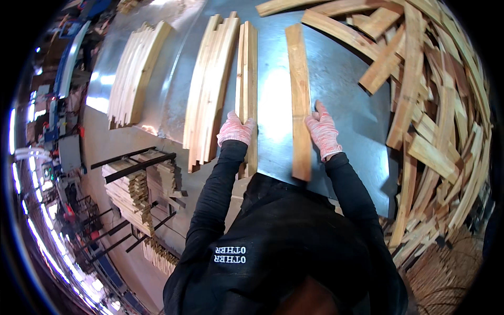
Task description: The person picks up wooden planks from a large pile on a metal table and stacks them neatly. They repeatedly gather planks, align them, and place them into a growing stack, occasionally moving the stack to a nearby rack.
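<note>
A single brown wooden board (299, 79) lies lengthwise in front of me on a shiny metal table (344, 102). My right hand (323, 130), in a pinkish-white knit glove, is at its right edge, fingers pointing away from me. To the left, a narrow row of wooden boards (247, 73) stands close together. My left hand (235, 129), gloved the same way, is closed at the near part of that row, its thumb side over the boards. Its fingertips are partly hidden.
Two more groups of pale boards, a middle stack (210, 89) and a far-left stack (139, 73), lie on the table. A large jumbled board pile (415, 100) covers the right side. Below left stands a black metal rack (139, 168) beside stacked lumber (128, 197).
</note>
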`<state>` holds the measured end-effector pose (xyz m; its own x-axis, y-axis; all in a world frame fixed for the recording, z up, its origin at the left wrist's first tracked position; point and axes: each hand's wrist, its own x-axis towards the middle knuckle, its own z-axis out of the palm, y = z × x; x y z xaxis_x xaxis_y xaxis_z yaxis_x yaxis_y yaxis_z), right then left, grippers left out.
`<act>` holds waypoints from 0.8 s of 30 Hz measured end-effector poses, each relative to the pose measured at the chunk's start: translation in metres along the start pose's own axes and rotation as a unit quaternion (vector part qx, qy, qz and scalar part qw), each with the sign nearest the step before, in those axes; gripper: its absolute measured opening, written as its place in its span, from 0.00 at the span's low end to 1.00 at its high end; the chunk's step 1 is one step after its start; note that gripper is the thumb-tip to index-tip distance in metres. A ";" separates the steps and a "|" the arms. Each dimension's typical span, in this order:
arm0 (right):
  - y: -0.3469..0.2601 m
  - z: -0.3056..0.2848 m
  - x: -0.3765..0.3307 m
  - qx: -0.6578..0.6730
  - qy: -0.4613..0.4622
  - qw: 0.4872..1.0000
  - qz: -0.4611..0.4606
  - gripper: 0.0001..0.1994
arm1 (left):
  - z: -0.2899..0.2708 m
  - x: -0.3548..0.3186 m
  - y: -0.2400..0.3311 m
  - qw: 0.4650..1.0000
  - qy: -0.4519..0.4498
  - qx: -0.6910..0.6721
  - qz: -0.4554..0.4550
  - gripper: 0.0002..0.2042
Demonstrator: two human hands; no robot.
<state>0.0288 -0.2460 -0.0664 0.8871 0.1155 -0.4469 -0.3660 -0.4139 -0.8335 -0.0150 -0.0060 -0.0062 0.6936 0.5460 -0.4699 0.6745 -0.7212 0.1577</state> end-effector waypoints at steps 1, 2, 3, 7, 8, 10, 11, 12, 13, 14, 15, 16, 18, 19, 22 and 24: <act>-0.020 0.011 0.003 -0.026 -0.022 0.999 0.021 0.38 | -0.013 0.007 -0.007 1.000 -0.010 0.006 -0.025 0.31; -0.034 0.026 0.009 -0.101 -0.068 0.992 0.016 0.45 | -0.013 0.012 -0.018 0.999 0.024 0.045 -0.002 0.29; -0.059 0.043 0.013 -0.188 -0.112 0.975 0.029 0.42 | -0.027 0.011 -0.015 0.997 0.002 0.076 -0.017 0.27; -0.101 0.122 0.026 -0.151 -0.170 0.973 -0.029 0.36 | -0.012 0.037 -0.074 0.920 0.329 -0.084 0.193 0.36; -0.100 0.129 0.038 -0.138 -0.167 0.976 -0.034 0.37 | -0.016 0.061 -0.081 0.896 0.386 -0.065 0.209 0.36; -0.104 0.148 0.036 -0.142 -0.199 0.962 -0.124 0.39 | -0.059 0.076 -0.109 0.964 0.259 0.015 0.058 0.37; -0.098 0.152 0.035 -0.158 -0.226 0.944 -0.179 0.40 | -0.063 0.086 -0.121 0.993 0.113 0.021 -0.013 0.38; -0.099 0.146 0.037 -0.160 -0.263 0.925 -0.221 0.41 | -0.071 0.088 -0.130 0.998 0.020 0.027 -0.054 0.38; -0.104 0.124 0.050 -0.149 -0.350 0.906 -0.185 0.35 | -0.067 0.090 -0.141 0.998 0.046 0.035 -0.023 0.37; -0.109 0.092 0.059 -0.253 -0.219 0.919 -0.208 0.34 | -0.074 0.091 -0.137 0.996 0.045 0.042 -0.068 0.36; -0.109 0.053 0.067 -0.353 -0.089 0.903 -0.227 0.33 | -0.084 0.094 -0.138 0.995 0.041 -0.007 -0.087 0.33; -0.075 0.005 0.106 -0.320 0.189 0.890 -0.263 0.33 | -0.083 0.098 -0.159 0.988 0.144 -0.049 -0.022 0.31; -0.073 -0.125 0.114 -0.413 0.484 0.756 -0.153 0.34 | -0.078 0.104 -0.141 0.938 0.233 -0.251 0.053 0.29; -0.058 -0.185 0.107 -0.462 0.574 0.675 -0.031 0.34 | -0.087 0.090 -0.106 0.892 0.206 -0.396 0.074 0.27; -0.046 -0.242 0.082 -0.348 0.472 0.789 0.184 0.36 | -0.065 0.051 0.009 0.848 0.008 -0.445 0.289 0.24; -0.103 -0.199 0.061 -0.229 0.303 0.913 0.149 0.33 | -0.047 0.019 0.067 0.802 -0.127 -0.456 0.364 0.23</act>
<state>0.1770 -0.3762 0.0565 0.8105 -0.5276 -0.2545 -0.5841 -0.6952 -0.4190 0.0550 -0.0241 0.0363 0.9919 -0.0655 -0.1085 0.0990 -0.1344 0.9860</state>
